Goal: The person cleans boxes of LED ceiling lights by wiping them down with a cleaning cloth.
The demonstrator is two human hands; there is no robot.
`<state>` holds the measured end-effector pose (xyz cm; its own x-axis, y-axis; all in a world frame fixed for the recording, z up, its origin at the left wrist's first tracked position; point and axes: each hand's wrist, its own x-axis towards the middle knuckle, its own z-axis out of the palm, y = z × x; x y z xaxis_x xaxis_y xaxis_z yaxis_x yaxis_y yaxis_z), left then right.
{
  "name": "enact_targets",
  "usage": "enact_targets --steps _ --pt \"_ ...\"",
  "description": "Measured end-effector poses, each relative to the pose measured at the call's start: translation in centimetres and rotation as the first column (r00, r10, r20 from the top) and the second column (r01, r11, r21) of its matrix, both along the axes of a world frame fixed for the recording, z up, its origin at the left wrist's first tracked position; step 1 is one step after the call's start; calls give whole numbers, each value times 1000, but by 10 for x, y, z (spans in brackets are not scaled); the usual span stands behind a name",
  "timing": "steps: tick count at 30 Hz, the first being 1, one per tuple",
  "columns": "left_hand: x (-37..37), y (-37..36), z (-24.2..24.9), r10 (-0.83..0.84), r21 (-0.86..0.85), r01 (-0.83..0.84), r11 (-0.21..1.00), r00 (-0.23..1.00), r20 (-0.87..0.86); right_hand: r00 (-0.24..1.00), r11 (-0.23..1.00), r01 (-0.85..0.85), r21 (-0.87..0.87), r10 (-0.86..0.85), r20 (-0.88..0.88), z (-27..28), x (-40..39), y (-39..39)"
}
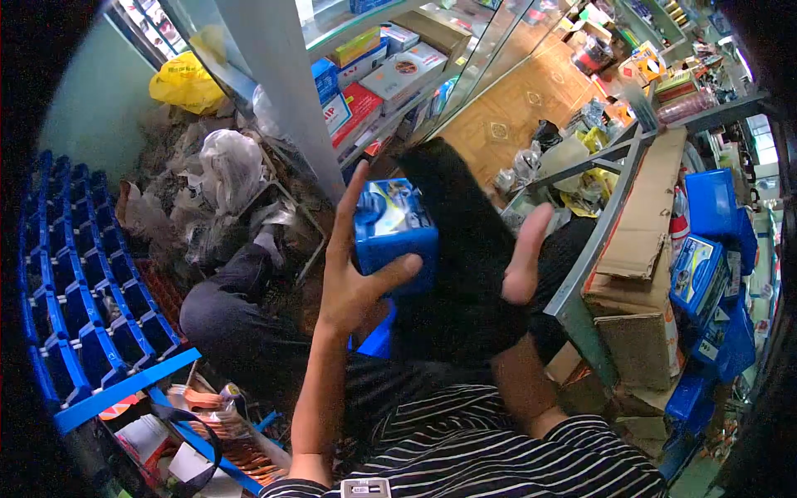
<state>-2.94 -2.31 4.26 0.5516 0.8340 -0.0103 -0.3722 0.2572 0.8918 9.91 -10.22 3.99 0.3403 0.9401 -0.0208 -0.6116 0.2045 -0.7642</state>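
My left hand (pixel 353 286) grips a small blue box (pixel 397 228) with a printed picture on its top face. The thumb lies across the box's near side and the index finger runs up along its left edge. Against the right side of the box is a black cloth (pixel 452 241). My right hand (pixel 525 261) has this cloth in it, thumb raised and slightly blurred, with the other fingers hidden behind the cloth. Part of another bright blue thing (pixel 375 332) shows below the box, near my lap.
Blue plastic bins (pixel 91 290) stand in rows at left. Plastic bags (pixel 232 162) lie beyond my knee. Boxes fill a glass-fronted shelf (pixel 390 83) ahead. At right, a cardboard box (pixel 635 332) stands beside several blue boxes (pixel 697 270) and a metal frame (pixel 598 274).
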Motion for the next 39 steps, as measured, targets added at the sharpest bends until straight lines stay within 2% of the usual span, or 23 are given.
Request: enact_targets --steps 1,2,3,4,5,6,8,10,11,13,16,18,20,21,24,25,27,30,31,33,34,36,39 --pt "3 -1 1 -40 -13 41 999 998 37 996 992 -85 97 88 -22 3 12 9" --pt "-1 1 -3 -50 170 79 982 984 -172 983 967 -169 193 179 -38 6 24 16" --pt "-1 2 -2 -26 337 110 935 969 -245 962 926 -245 286 269 -48 10 33 20" --pt "1 1 0 6 487 156 859 949 -315 933 972 -201 120 152 325 18 33 14" --pt "4 -3 1 28 539 158 828 947 -321 663 995 -70 -68 97 743 27 33 8" --pt "4 -5 -1 81 545 138 827 930 -359 333 981 87 -176 138 933 35 33 2" --pt "6 -7 -9 193 564 90 821 886 -422 92 981 42 -190 186 978 36 23 -5" --pt "3 0 -18 312 669 79 739 840 -444 9 990 -25 -136 137 991 37 19 -7" --pt "1 1 -19 349 697 92 711 814 -464 51 996 -64 -67 70 996 37 19 -6" --pt "2 0 -22 380 716 105 690 790 -482 -94 996 -36 -86 83 992 31 18 -4" --pt "6 -11 -22 285 715 245 655 796 -534 505 846 -86 -527 493 709 -33 38 10" --pt "6 -11 -25 288 693 195 694 807 -515 535 809 -55 -586 519 667 -31 36 10" --pt "-3 -5 -30 253 603 148 784 810 -528 221 910 95 -404 377 900 -1 13 0" --pt "-4 -2 -38 326 631 115 767 777 -539 202 972 61 -225 209 957 -6 3 -4" --pt "-6 0 -43 372 659 89 747 766 -524 208 979 -17 -201 200 957 7 1 -1" --pt "-6 -1 -41 343 671 120 731 786 -514 395 957 -36 -287 277 876 -15 9 2" --pt "-1 -8 -38 283 697 182 693 821 -495 209 968 -30 -249 250 945 -42 35 8" --pt "3 -12 -34 234 671 209 711 830 -506 498 882 -19 -470 416 761 -77 45 21" --pt "2 -11 -34 229 656 217 723 820 -524 520 898 18 -440 368 771 -75 40 14" --pt "2 -6 -42 268 597 114 794 816 -512 333 946 120 -302 248 910 -62 27 1" --pt "1 -2 -47 291 568 61 821 811 -508 109 972 157 -175 159 981 -55 19 -8" --pt "-6 4 -53 329 546 -6 837 804 -495 -105 984 142 -109 124 987 -31 11 -18" --pt "-7 8 -54 396 623 -5 783 775 -492 -19 971 87 -221 224 974 -3 10 -21"
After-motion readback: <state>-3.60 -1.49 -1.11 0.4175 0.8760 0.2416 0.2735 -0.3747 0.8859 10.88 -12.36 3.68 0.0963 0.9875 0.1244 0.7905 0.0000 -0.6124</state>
